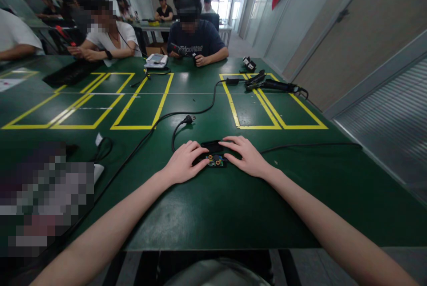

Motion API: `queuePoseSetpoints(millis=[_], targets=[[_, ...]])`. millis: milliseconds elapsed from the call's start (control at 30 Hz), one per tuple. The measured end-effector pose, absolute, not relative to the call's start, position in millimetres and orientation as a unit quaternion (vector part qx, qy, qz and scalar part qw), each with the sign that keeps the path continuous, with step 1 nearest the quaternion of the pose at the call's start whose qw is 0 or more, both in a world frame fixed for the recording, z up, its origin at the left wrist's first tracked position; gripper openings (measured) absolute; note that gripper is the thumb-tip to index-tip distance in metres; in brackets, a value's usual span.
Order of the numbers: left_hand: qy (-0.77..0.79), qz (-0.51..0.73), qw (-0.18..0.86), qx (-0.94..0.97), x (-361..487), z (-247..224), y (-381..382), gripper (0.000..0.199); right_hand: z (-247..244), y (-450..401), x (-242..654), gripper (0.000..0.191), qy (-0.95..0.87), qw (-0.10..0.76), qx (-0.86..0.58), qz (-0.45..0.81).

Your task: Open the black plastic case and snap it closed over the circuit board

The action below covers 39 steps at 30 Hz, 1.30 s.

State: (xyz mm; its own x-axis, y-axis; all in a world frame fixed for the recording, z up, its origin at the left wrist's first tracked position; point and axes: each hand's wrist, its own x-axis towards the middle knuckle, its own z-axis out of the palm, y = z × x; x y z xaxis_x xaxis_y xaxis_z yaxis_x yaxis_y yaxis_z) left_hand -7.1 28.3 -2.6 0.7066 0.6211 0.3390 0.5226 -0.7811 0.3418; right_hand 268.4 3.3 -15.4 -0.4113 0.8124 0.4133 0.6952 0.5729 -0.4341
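In front of me on the green table lies an opened power adapter. Its circuit board [216,160], with two copper-coloured ring coils, shows at the near side, and a black casing half [212,146] sits just behind it. My left hand [185,161] grips the left end, thumb by the board and forefinger by the casing. At the right end, my right hand [247,156] has its thumb near the board and its fingers on the casing. A short cord with a black plug [189,119] curves out on the left. Toward the right runs a thin black cable [310,145].
A long black cord [167,115] crosses the green table [233,215]. Black tools [273,85] lie at the back right, and a white device [156,61] at the back. Blurred items [50,201] occupy the left. Several people sit opposite, including a person in a dark shirt [196,39].
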Motion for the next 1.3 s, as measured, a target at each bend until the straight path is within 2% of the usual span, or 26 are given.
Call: queuePoseSetpoints(millis=[100, 233, 400, 600, 933, 1300], targets=[[0.286, 0.228, 0.122, 0.923, -7.2, -1.4, 26.9, 0.031, -20.2, 5.4, 267.5, 0.028, -0.846, 0.305, -0.423, 0.108], [0.28, 0.239, 0.134, 0.92, -8.0, -2.8, 26.6, 0.03, -20.1, 3.6, 263.6, 0.022, -0.814, 0.37, -0.419, 0.158], [0.277, 0.24, 0.138, 0.92, -9.1, -4.4, 27.3, 0.03, -15.6, -1.1, 257.1, 0.032, -0.741, 0.432, -0.43, 0.281], [0.276, 0.241, 0.12, 0.923, -9.2, -5.0, 27.2, 0.032, -14.6, -1.6, 254.2, 0.025, -0.678, 0.452, -0.456, 0.358], [0.277, 0.247, 0.116, 0.921, -11.6, -6.7, 28.9, 0.047, -11.4, -4.4, 252.1, 0.022, -0.67, 0.454, -0.468, 0.355], [0.27, 0.25, 0.108, 0.924, -11.9, -5.6, 26.2, 0.04, -13.0, -6.4, 251.5, 0.019, -0.703, 0.448, -0.45, 0.32]])
